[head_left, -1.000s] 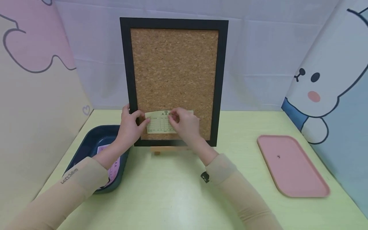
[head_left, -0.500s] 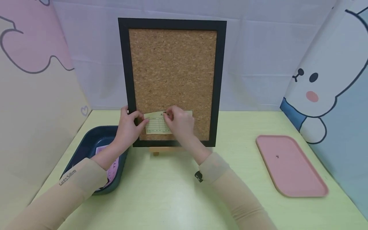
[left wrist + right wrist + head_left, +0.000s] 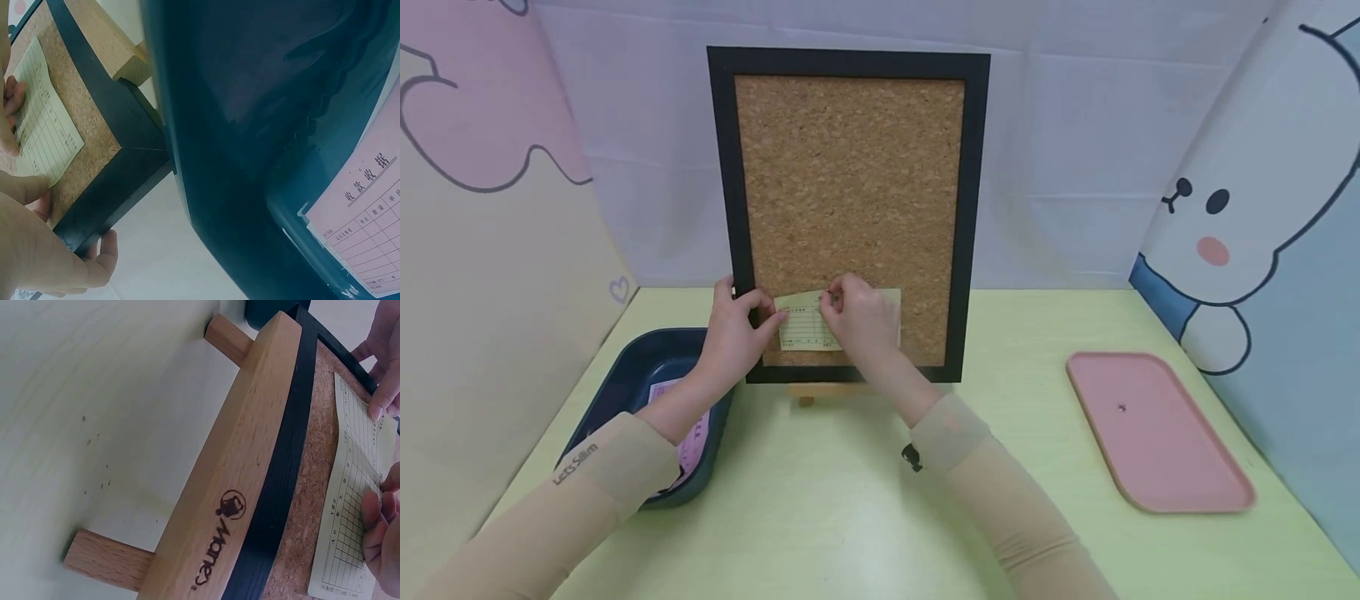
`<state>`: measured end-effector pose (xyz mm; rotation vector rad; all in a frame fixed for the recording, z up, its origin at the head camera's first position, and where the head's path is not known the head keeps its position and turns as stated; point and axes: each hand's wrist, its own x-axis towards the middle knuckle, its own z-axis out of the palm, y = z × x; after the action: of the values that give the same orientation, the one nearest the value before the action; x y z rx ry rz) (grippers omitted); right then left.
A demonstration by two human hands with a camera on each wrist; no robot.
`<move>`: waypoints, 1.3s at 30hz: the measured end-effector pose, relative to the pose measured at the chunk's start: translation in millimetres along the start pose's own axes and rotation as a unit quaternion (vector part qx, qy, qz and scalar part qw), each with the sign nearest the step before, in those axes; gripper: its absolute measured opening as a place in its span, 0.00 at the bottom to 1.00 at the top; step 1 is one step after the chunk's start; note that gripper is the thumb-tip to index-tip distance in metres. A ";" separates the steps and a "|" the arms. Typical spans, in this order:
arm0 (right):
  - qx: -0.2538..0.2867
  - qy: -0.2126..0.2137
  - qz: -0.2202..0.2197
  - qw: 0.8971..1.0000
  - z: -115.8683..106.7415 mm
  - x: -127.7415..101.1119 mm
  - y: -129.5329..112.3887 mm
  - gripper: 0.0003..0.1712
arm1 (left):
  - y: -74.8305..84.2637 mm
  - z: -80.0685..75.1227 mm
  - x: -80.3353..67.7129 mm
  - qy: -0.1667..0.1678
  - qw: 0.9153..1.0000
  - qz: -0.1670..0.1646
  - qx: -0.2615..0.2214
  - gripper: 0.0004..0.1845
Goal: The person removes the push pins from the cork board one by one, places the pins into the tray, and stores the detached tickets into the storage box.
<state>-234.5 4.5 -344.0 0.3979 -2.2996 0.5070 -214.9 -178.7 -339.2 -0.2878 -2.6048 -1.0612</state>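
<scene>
A black-framed cork board (image 3: 850,183) stands upright on a small wooden easel (image 3: 250,450). Low on the cork lies a pale yellow receipt slip (image 3: 801,325) with a printed table, its top edge slightly bowed. My left hand (image 3: 737,329) grips the board's left frame edge, fingers wrapped behind it, while the thumb presses the slip's left side. At the slip's top edge, near its middle, my right hand (image 3: 865,321) pinches a small push pin, which the fingertips mostly hide. The right hand covers part of the slip's right half.
To the left stands a dark blue bin (image 3: 722,433) with pink receipt slips (image 3: 369,206) in it. On the right lies a pink tray (image 3: 1180,442) holding a tiny metallic thing (image 3: 1122,407). A white cloth backdrop (image 3: 1060,167) hangs behind the board.
My right hand has shifted left along the slip's top edge, still pinching the push pin. The left hand keeps its hold on the frame and slip; the view has shifted slightly.
</scene>
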 end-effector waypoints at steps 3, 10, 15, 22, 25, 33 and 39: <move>-0.023 0.000 -0.009 1.000 -0.1 1.0 -1.3 0.05 | 1.6 -0.7 0.2 -0.003 1.000 0.000 -0.001 0.08; -0.056 0.002 -0.031 0.998 0.7 3.6 -3.8 0.06 | 2.8 -1.2 0.4 -0.004 1.000 -0.003 0.003 0.08; -0.051 0.003 -0.037 0.998 0.6 3.7 -2.8 0.05 | 1.3 -1.1 0.4 -0.003 1.000 0.000 0.004 0.08; -0.026 0.007 -0.039 0.999 0.9 1.3 0.9 0.05 | 1.2 -1.3 0.3 -0.004 1.000 0.001 0.006 0.08; -0.021 0.010 -0.038 0.999 1.6 0.4 1.8 0.08 | 2.0 -1.9 0.1 -0.004 1.000 -0.001 0.008 0.08; -0.021 0.008 -0.023 0.999 2.2 -1.7 1.3 0.10 | 3.4 -1.6 0.0 -0.006 1.000 -0.004 0.008 0.09; -0.023 0.027 -0.026 0.999 2.9 -2.1 0.4 0.08 | 3.6 -1.8 0.1 -0.006 1.000 -0.006 0.005 0.09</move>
<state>-235.0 3.8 -347.5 0.4161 -2.2380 0.4323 -213.6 -177.5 -335.6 -0.2774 -2.6239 -1.0533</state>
